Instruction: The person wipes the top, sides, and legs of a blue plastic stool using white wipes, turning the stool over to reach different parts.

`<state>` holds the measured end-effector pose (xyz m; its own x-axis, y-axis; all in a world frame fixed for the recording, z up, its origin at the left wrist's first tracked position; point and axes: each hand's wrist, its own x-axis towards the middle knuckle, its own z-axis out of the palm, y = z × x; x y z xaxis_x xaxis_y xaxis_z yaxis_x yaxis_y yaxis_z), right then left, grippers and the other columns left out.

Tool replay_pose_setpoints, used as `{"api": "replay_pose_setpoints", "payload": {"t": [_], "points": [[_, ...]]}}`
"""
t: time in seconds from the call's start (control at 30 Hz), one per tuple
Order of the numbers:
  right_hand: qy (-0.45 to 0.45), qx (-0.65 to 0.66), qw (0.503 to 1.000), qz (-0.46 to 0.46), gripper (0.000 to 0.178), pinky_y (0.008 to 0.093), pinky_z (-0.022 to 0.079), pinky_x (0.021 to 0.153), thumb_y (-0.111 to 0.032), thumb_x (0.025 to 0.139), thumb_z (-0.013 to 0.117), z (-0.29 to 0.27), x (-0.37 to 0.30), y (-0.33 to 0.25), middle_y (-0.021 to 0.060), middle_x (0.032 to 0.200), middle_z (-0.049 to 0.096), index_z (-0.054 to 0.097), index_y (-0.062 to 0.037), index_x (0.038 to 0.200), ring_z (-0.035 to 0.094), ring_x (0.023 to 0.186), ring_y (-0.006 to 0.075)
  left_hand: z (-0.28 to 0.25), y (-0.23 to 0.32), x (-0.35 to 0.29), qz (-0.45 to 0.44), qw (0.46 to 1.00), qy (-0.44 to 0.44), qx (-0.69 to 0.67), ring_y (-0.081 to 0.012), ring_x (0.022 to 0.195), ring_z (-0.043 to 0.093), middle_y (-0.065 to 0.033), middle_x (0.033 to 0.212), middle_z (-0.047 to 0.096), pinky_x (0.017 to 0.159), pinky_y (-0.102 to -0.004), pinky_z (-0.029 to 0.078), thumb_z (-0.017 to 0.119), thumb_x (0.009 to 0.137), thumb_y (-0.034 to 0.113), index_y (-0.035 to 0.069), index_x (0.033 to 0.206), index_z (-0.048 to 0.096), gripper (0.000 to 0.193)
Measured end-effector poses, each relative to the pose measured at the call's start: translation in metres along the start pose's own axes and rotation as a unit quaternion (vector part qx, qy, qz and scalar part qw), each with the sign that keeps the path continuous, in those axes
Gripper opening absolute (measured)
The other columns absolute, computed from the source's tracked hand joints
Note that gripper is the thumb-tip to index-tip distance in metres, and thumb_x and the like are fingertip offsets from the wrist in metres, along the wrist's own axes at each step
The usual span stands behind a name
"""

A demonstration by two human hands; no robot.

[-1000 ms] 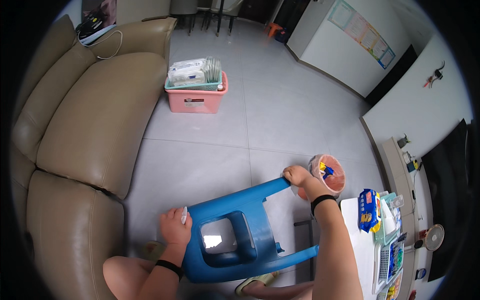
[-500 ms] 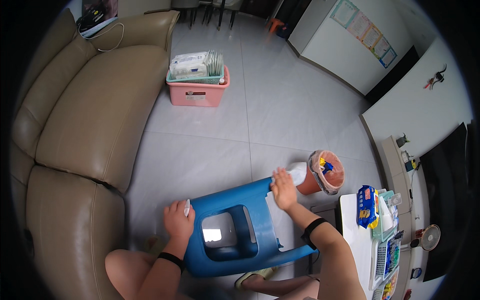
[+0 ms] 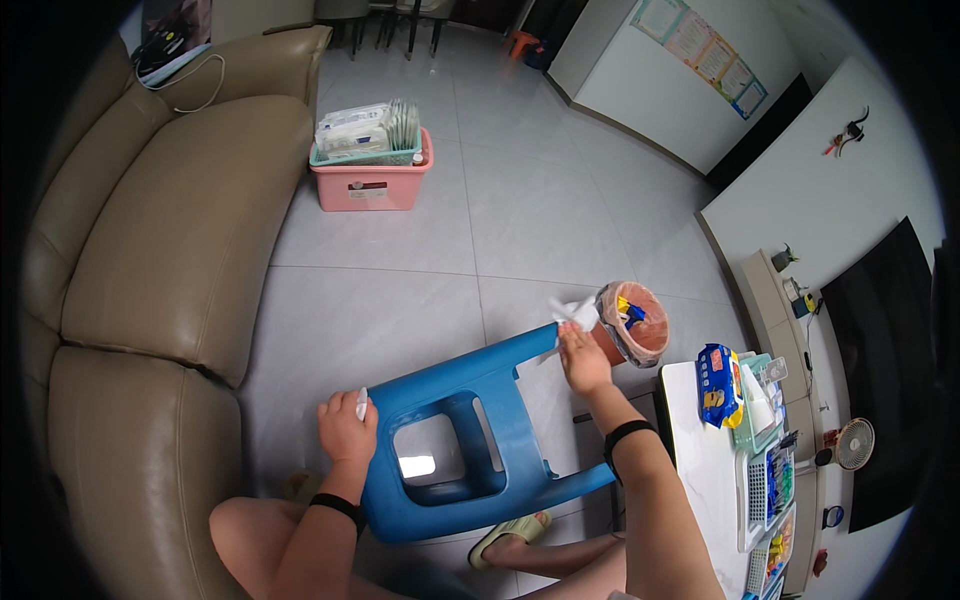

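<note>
While the left hand (image 3: 347, 428) grips the stool (image 3: 515, 425), the right hand (image 3: 584, 358) holds a wipe (image 3: 574, 311).
Wipe at leg (image 3: 532, 346) end, near the bin (image 3: 653, 335).

Grey tiled floor (image 3: 380, 300), pink tub (image 3: 368, 188) and lined bin (image 3: 652, 336) standing on it, white desk (image 3: 690, 430), blue wipes packet (image 3: 718, 386), teal basket (image 3: 743, 438) and white basket (image 3: 757, 490) on top

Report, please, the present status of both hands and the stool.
Left hand gripping blue stool. Right hand holding white wipe at leg's end. Stool tipped, legs rightward. Lined bin close beyond right hand.
</note>
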<state>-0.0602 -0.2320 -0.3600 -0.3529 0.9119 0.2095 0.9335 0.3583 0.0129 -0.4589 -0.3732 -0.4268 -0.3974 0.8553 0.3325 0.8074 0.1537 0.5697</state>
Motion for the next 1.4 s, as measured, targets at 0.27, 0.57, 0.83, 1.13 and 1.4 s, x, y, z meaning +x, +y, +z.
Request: {"api": "replay_pose_setpoints", "payload": {"t": [0.27,0.57,0.83,1.13,1.4], "points": [[-0.116,0.191,0.963,-0.154,0.033,0.039,0.04,0.104,-0.017,0.088,0.048,0.023,0.037,-0.125,0.0175,0.113,0.065,0.063,-0.0018,0.112,0.056,0.114,0.0316,0.005,-0.005,-0.006,-0.002,1.0,0.011,0.008,-0.0333,0.092,0.054,-0.0116,0.102,0.06,0.079,-0.0436,0.048,0.064,0.078,0.027,0.009,0.097,0.07,0.027],[-0.297,0.124,0.943,-0.087,0.027,0.041,0.05,0.084,-0.023,0.082,0.056,0.013,0.094,-0.074,0.0179,0.099,0.069,0.073,-0.0077,0.097,0.064,0.094,0.0355,0.004,-0.008,-0.001,-0.012,1.0,-0.018,0.005,-0.0316,0.094,0.054,-0.0108,0.104,0.06,0.076,-0.0429,0.05,0.064,0.076,0.027,0.01,0.098,0.069,0.028],[-0.256,0.013,0.967,-0.012,0.047,0.0437,0.05,0.087,-0.039,0.095,0.033,0.035,0.068,-0.102,0.0189,0.098,0.069,0.066,-0.0065,0.104,0.065,0.097,0.0355,0.012,-0.008,-0.005,-0.03,0.999,-0.018,-0.006,-0.0294,0.094,0.054,-0.0074,0.101,0.054,0.073,-0.0424,0.051,0.068,0.074,0.029,0.012,0.1,0.067,0.031],[-0.272,0.148,0.95,-0.048,0.048,0.0454,0.047,0.091,-0.038,0.097,0.032,0.041,0.04,-0.24,0.0201,0.102,0.068,0.065,-0.0051,0.106,0.062,0.099,0.0367,0.011,-0.007,-0.003,-0.013,0.998,-0.066,0.016,-0.0269,0.096,0.054,-0.0061,0.101,0.054,0.073,-0.0423,0.051,0.068,0.075,0.031,0.013,0.099,0.067,0.03],[-0.239,-0.004,0.971,-0.017,0.05,0.0434,0.044,0.097,-0.038,0.097,0.031,0.019,0.031,-0.097,0.0162,0.113,0.066,0.069,-0.0072,0.106,0.06,0.109,0.0331,0.014,-0.001,0.001,-0.022,0.998,-0.056,0.009,-0.0266,0.097,0.054,-0.0052,0.101,0.054,0.072,-0.043,0.051,0.068,0.074,0.032,0.013,0.098,0.067,0.03]]}}
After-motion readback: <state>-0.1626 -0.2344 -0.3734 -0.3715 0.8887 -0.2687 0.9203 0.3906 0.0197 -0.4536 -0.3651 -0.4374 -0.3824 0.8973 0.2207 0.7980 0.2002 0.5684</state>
